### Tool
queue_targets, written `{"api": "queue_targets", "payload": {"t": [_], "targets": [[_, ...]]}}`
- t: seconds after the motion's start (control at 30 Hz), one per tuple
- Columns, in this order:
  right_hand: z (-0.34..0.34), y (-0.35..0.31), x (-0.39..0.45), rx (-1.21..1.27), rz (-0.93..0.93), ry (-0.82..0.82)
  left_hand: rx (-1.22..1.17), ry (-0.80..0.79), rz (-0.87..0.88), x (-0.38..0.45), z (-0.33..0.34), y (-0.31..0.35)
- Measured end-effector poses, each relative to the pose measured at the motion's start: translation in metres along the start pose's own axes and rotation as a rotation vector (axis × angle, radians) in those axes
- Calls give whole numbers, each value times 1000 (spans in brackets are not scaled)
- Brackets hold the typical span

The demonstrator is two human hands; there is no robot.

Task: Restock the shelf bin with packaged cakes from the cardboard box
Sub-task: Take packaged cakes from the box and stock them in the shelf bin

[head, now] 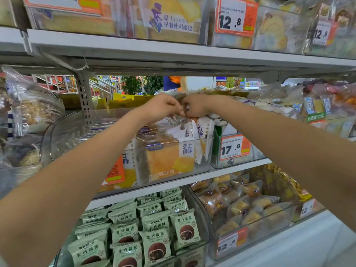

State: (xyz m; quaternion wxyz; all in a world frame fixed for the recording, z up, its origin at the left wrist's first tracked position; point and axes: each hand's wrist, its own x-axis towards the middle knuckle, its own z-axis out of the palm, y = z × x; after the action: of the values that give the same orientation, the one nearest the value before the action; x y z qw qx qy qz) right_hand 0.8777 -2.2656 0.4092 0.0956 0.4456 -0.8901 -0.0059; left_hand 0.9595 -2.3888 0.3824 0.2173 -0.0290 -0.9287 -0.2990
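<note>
Clear plastic shelf bin (204, 151): both arms outstretched above it.
Left hand (163, 106) and right hand (194, 107) pinch a crinkled transparent cake wrapper (178, 120).

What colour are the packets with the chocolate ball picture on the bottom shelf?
Pale green packets, seen in the head view.

Green packets of chocolate buns (154, 234) fill a clear bin on the lower shelf, beside a bin of wrapped brown cakes (242, 205). Orange price tags read 12.8 (234, 18) above and 17.8 (234, 148) at mid-shelf.
</note>
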Motion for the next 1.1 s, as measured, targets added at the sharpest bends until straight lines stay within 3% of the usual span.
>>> {"api": "queue_targets", "payload": {"t": [0.1, 0.23, 0.4, 0.93, 1.1], "targets": [[4, 7, 3, 38, -1, 46, 239, -122, 19, 10, 10, -6], [5, 11, 8, 59, 1, 88, 270, -170, 2, 24, 20, -9], [7, 13, 9, 127, -21, 101, 512, -204, -9, 39, 20, -29], [11, 18, 8, 136, -41, 139, 679, -208, 140, 52, 19, -18], [3, 12, 9, 19, -26, 25, 685, -120, 172, 45, 9, -28]]}}
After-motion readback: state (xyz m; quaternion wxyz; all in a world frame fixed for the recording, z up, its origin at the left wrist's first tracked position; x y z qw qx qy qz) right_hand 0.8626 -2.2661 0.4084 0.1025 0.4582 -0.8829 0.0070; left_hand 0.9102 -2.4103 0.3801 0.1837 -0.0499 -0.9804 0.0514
